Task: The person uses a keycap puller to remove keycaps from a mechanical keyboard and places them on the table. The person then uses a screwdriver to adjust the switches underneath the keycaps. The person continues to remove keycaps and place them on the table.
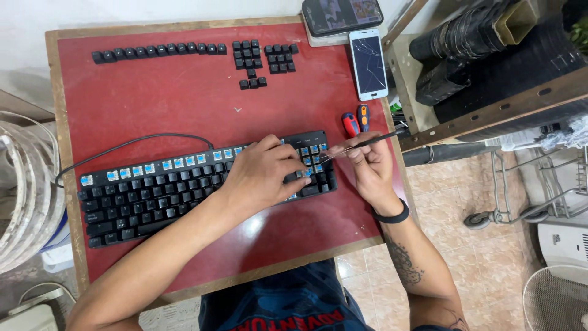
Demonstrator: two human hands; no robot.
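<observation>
On red bench point(184, 104), left hand point(260, 175) flat on keyboard point(153, 196); right hand point(367, 168) pinches thin tool point(361, 144) beside it.

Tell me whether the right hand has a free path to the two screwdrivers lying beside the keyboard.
Probably yes. The screwdrivers lie on bare red table just beyond the right hand, nothing between them. But that hand already holds a thin tool, so it would likely have to put it down first.

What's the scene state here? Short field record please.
surface: red table top
left hand: pressing down on the black mechanical keyboard, right end
right hand: holding a thin metal tool, tip at the exposed blue switches
removed keycaps: rows along the far edge
screwdrivers: two, beside the keyboard
phone: cracked screen, far right
</observation>
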